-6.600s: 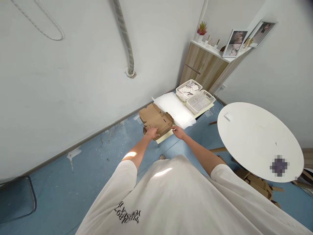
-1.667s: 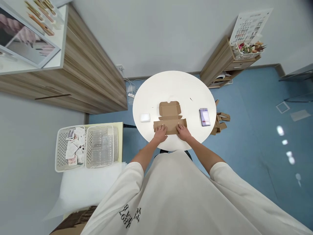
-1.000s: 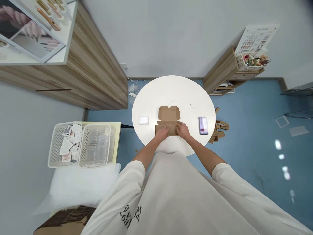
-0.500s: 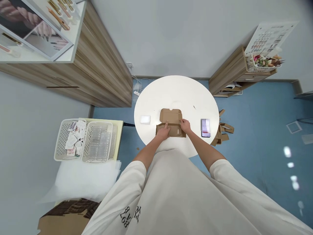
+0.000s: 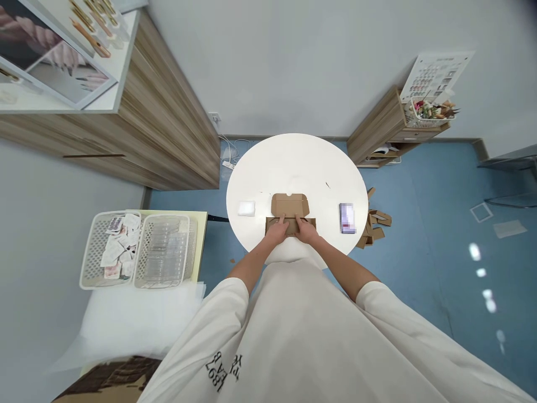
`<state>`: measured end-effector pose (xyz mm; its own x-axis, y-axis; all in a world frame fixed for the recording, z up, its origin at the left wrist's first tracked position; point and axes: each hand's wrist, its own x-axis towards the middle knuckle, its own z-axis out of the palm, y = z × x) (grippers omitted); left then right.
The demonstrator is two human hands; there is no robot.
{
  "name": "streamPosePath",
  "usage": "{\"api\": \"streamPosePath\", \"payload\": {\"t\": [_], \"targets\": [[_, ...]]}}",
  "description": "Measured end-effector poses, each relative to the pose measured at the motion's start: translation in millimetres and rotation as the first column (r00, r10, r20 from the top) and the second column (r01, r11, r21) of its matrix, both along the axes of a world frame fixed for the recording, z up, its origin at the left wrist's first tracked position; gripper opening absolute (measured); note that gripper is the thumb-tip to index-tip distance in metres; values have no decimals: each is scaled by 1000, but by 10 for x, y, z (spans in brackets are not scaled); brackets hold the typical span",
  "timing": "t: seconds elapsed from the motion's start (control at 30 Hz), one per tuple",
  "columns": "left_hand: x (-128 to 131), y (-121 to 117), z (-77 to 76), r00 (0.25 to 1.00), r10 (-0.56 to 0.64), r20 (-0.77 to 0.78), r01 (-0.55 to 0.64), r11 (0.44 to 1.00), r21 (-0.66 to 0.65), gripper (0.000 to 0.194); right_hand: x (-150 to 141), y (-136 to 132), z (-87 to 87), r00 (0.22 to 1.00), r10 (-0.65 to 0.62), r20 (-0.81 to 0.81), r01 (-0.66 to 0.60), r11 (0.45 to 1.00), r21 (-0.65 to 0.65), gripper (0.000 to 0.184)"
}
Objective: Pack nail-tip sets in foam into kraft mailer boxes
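Observation:
A brown cardboard mailer box (image 5: 289, 205), partly folded, lies near the front of the round white table (image 5: 268, 162). Its far flap, with a small notch in the edge, is spread flat. On the left of the near section, my left hand (image 5: 277, 230) grips the cardboard, thumb pointing to the far side. My right hand (image 5: 306, 230) holds the same section a short way to the right, its thumb also on the board. The fingertips under the near edge are hidden. A small white packet (image 5: 246, 208) lies left of the box.
A phone (image 5: 347, 218), partly pixelated, lies on the table's right. Flattened cardboard boxes (image 5: 373, 226) are on the floor to the right. White baskets (image 5: 141, 252) stand on a side table at left, beside white foam sheets (image 5: 138, 316). Wooden cabinets flank the wall.
My right hand has moved from the box's right corner inward to the near section, beside my left hand. The near section now looks folded up narrower. The view has shifted slightly.

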<state>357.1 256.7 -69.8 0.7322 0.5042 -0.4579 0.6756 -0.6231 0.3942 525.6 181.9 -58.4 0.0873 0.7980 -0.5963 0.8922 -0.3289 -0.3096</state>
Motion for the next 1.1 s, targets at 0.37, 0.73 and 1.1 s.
{"api": "streamPosePath", "payload": {"t": [0.37, 0.73, 1.1], "targets": [[-583, -122, 11, 950, 259, 174, -289, 942, 172, 70, -82, 17, -38, 999, -34, 29, 37, 996, -84, 97], [-622, -10, 12, 921, 387, 42, -389, 918, 77, 60, -119, 2, 11, 998, -61, 14, 62, 994, -87, 101], [-531, -121, -29, 904, 427, 21, -427, 904, -8, 61, -125, -6, 10, 998, -53, 16, 55, 993, -100, 104]]}}
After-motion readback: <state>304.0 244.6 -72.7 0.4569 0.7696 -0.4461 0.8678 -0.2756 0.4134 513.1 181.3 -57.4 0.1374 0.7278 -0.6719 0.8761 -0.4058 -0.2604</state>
